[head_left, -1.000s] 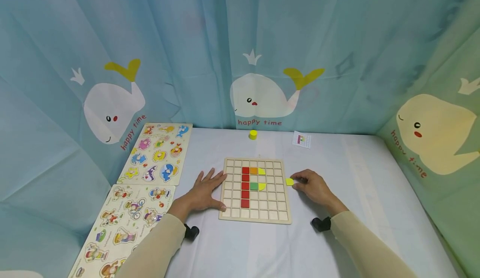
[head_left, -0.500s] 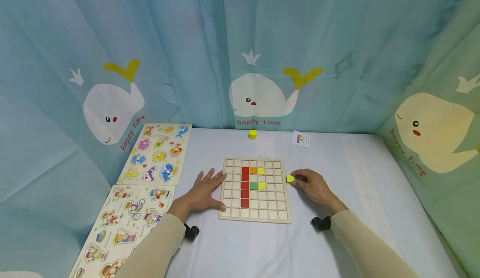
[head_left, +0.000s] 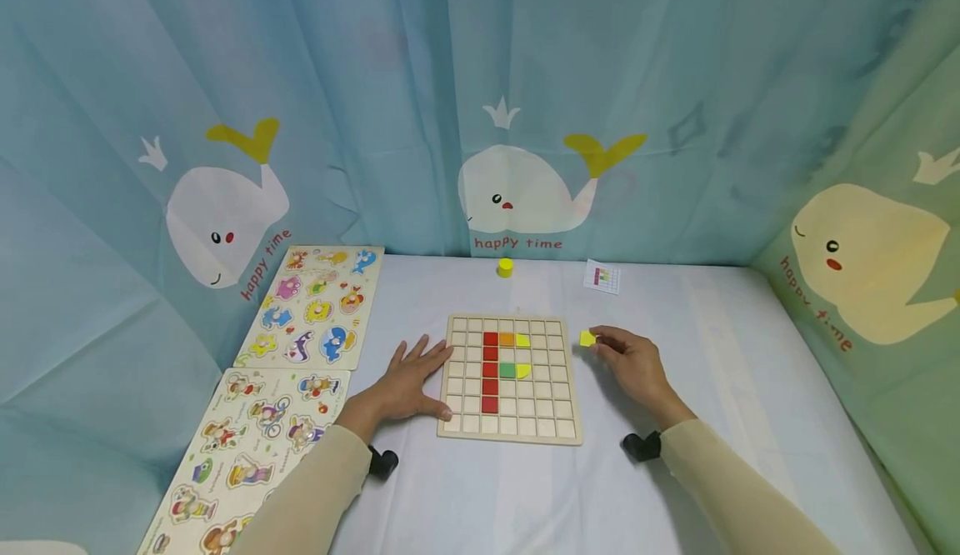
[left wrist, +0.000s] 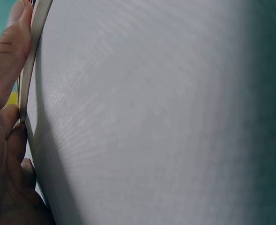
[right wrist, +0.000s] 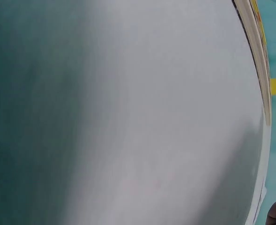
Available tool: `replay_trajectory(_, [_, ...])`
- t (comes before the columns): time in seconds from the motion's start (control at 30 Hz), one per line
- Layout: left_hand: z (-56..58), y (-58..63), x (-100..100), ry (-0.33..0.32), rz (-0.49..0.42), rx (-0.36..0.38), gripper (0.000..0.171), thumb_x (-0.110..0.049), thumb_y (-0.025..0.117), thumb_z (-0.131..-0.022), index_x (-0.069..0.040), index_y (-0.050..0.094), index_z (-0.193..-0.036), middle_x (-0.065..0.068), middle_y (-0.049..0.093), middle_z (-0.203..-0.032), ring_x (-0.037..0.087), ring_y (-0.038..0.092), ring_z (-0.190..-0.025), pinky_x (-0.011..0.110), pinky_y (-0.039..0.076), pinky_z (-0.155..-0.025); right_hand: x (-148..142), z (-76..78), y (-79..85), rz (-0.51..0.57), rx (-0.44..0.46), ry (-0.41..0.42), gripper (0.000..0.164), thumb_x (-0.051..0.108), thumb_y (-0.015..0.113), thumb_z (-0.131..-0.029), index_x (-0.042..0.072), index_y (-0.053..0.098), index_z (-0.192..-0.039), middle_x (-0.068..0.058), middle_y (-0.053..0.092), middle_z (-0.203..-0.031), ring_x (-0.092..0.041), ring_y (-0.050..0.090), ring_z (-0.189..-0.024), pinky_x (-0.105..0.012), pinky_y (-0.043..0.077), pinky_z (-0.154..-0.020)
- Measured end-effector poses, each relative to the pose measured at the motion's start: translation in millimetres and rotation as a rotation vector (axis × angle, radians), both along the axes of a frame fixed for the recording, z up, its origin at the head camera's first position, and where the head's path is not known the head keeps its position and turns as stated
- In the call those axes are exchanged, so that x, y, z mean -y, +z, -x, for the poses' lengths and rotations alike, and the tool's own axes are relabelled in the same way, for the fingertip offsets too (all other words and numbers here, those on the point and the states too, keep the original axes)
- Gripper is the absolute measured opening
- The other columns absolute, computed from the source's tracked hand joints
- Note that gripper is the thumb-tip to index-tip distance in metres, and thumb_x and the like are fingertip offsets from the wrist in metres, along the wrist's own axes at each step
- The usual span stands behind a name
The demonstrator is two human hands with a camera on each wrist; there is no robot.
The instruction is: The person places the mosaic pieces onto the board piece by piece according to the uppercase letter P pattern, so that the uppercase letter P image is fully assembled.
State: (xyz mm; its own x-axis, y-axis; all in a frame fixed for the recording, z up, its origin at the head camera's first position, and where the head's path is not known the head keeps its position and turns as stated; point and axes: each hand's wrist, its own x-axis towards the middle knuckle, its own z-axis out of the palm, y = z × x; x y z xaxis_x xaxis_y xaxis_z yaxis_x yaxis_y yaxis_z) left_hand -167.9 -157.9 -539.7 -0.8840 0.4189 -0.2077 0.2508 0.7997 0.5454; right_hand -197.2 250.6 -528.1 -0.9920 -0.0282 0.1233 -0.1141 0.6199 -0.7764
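Note:
A square wooden grid board (head_left: 526,410) lies on the table. In it are a column of red squares (head_left: 490,370), an orange square (head_left: 507,339), a green square (head_left: 507,370) and two yellow pieces with a curved edge, one of them the upper yellow piece (head_left: 522,340). My left hand (head_left: 405,384) rests with spread fingers along the board's left edge; in the left wrist view its thumb (left wrist: 9,56) lies against the board's side. Just right of the board, my right hand (head_left: 633,372) pinches a small yellow block (head_left: 587,338) between thumb and fingers, which partly cover it.
Behind the board stands a yellow cylinder (head_left: 505,267). A small printed pattern card (head_left: 602,277) lies at the back right. On the left are two picture puzzle boards, one with sea animals (head_left: 309,309) and one with figures (head_left: 247,455). Whale-printed curtains (head_left: 525,188) enclose the table.
My right hand has moved slightly toward the back along the board's right side, and the yellow block has turned in its fingers. The left hand and the pieces in the board have stayed put.

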Motion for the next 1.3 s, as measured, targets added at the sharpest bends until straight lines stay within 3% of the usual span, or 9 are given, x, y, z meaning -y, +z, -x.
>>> replay_trajectory(0.3, [0.8, 2.6, -2.3, -0.01, -0.01, 0.0, 0.116, -0.055, 0.091, -0.074, -0.021, 0.031, -0.168, -0.003, 0.023, -0.176, 0.026, 0.001, -0.166, 0.05, -0.009, -0.135, 29.9, -2.3, 10.3, 0.033, 0.055, 0.017, 0.032, 0.009, 0.071, -0.1, 0.005, 0.072, -0.131, -0.017, 0.075, -0.114, -0.025, 0.065, -0.098, -0.016, 0.053, -0.069])
replay_trajectory(0.53, [0.0, 1.3, -5.0, 0.005, -0.005, 0.009, 0.116, -0.054, 0.091, -0.074, -0.023, 0.031, -0.168, -0.004, 0.022, -0.176, 0.025, 0.0, -0.166, 0.049, -0.01, -0.135, 58.5, 0.1, 9.2, 0.032, 0.114, 0.124, 0.03, 0.009, 0.07, -0.1, 0.005, 0.072, -0.13, -0.014, 0.075, -0.11, -0.023, 0.067, -0.095, -0.026, 0.056, -0.075])
replay_trajectory(0.8, [0.4, -1.2, -6.0, 0.009, 0.004, 0.002, 0.115, -0.054, 0.092, -0.074, -0.024, 0.031, -0.168, -0.005, 0.023, -0.176, 0.024, 0.001, -0.166, 0.05, -0.009, -0.135, 73.8, 3.9, 3.3, -0.051, 0.171, 0.191, 0.028, 0.011, 0.072, -0.099, 0.007, 0.075, -0.127, -0.007, 0.074, -0.106, -0.019, 0.062, -0.091, -0.032, 0.055, -0.081])
replay_trajectory(1.03, [0.7, -2.9, -4.5, -0.004, -0.005, -0.012, 0.115, -0.055, 0.091, -0.074, -0.023, 0.033, -0.168, -0.004, 0.024, -0.176, 0.025, 0.002, -0.166, 0.051, -0.009, -0.135, 81.7, 4.2, 4.3, -0.118, 0.182, 0.203, 0.026, 0.011, 0.074, -0.098, 0.005, 0.076, -0.124, -0.011, 0.076, -0.122, -0.026, 0.069, -0.109, -0.048, 0.06, -0.098])
replay_trajectory(1.3, [1.4, -2.3, -4.6, -0.007, -0.002, -0.012, 0.115, -0.055, 0.091, -0.074, -0.023, 0.032, -0.168, -0.004, 0.024, -0.176, 0.026, 0.002, -0.166, 0.051, -0.008, -0.135, 85.2, 2.6, 5.0, -0.12, 0.187, 0.199, 0.026, 0.011, 0.074, -0.098, 0.005, 0.077, -0.123, -0.011, 0.076, -0.126, -0.028, 0.07, -0.116, -0.048, 0.06, -0.101])
